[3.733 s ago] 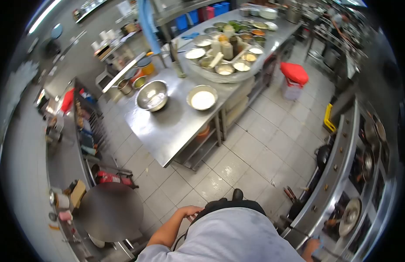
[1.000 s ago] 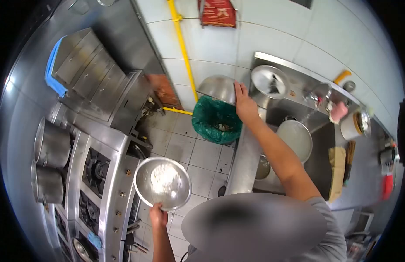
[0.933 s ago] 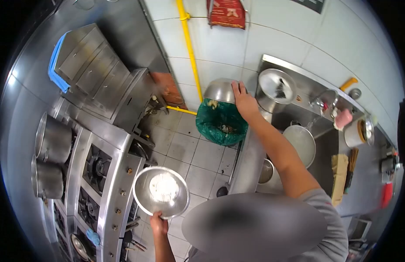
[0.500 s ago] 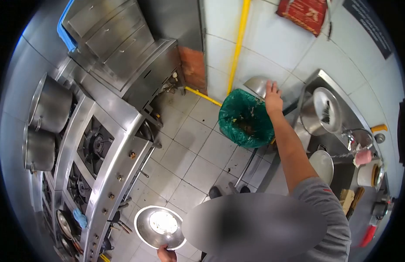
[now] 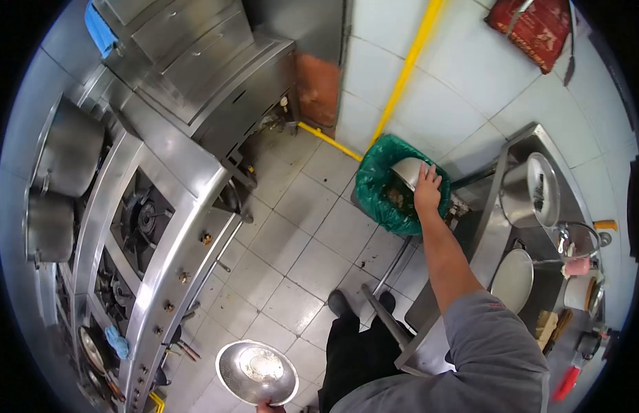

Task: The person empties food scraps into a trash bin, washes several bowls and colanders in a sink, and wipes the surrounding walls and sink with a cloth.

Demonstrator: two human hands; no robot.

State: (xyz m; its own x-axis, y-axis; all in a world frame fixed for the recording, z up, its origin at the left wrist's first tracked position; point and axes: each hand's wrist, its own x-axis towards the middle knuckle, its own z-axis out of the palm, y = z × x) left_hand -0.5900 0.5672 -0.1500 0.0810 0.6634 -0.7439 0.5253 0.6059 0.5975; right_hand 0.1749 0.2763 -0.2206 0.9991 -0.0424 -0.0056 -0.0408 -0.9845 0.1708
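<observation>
My right hand (image 5: 428,189) grips the edge of a shiny metal bowl (image 5: 407,169), which is tilted inside the mouth of a bin lined with a green bag (image 5: 378,180). Food scraps (image 5: 396,198) lie in the bag below the bowl. Low in the view, my left hand (image 5: 270,407) is closed on the rim of a wider, shallow metal bowl (image 5: 242,368); its wall looks speckled and its bottom is bright. Most of the left hand is cut off by the frame edge.
A stove with burners (image 5: 146,215) and large pots (image 5: 70,148) runs along the left. To the right, a steel sink (image 5: 522,242) holds a pot (image 5: 522,193) and a round pan (image 5: 513,279) beside a tap (image 5: 566,237). A yellow pipe (image 5: 410,65) runs down the tiled wall.
My right hand has brought the metal bowl from the bin's back rim down into its mouth. The wider bowl in my left hand has shifted slightly lower, and the whole view has shifted.
</observation>
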